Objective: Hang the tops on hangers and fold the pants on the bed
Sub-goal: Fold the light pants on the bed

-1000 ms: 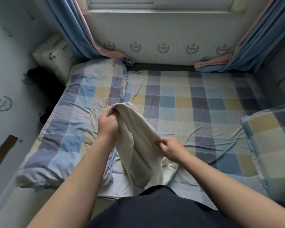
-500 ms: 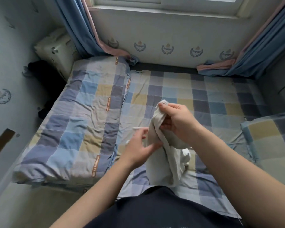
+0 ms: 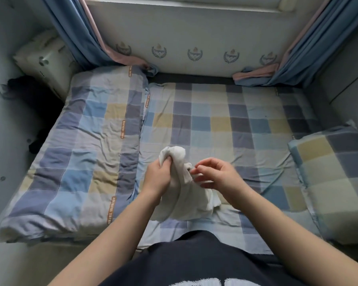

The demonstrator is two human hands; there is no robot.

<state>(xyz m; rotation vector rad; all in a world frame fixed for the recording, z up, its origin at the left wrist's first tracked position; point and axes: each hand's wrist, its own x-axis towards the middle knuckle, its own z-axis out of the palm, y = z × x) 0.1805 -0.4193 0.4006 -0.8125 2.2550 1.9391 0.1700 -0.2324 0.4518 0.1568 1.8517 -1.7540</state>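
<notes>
The person is standing at the near edge of the bed (image 3: 225, 120) and holding a white garment (image 3: 186, 201) up over it with both hands. The left hand (image 3: 158, 178) is gripping the cloth in a fist, fingers curled round a bunched part, so that a rounded knot of fabric is sticking up just above the knuckles. The right hand (image 3: 217, 174) is sitting just beside it, to the right, with fingers bent. Its thumb and forefinger are pinching a small fold at the garment's right side, while the other fingers are curling loosely and holding nothing.

The rest of the garment is hanging down between and below the two hands. Its lower end is lying crumpled on the checked sheet near the middle of the bed's near edge. Whether it is a top or a pair of pants cannot be told while it is bunched like this.

A folded checked quilt (image 3: 87, 151) is lying along the left side of the bed. A checked pillow (image 3: 335, 178) is resting at the right edge, and a pale pillow (image 3: 48, 60) is leaning in the far left corner.
</notes>
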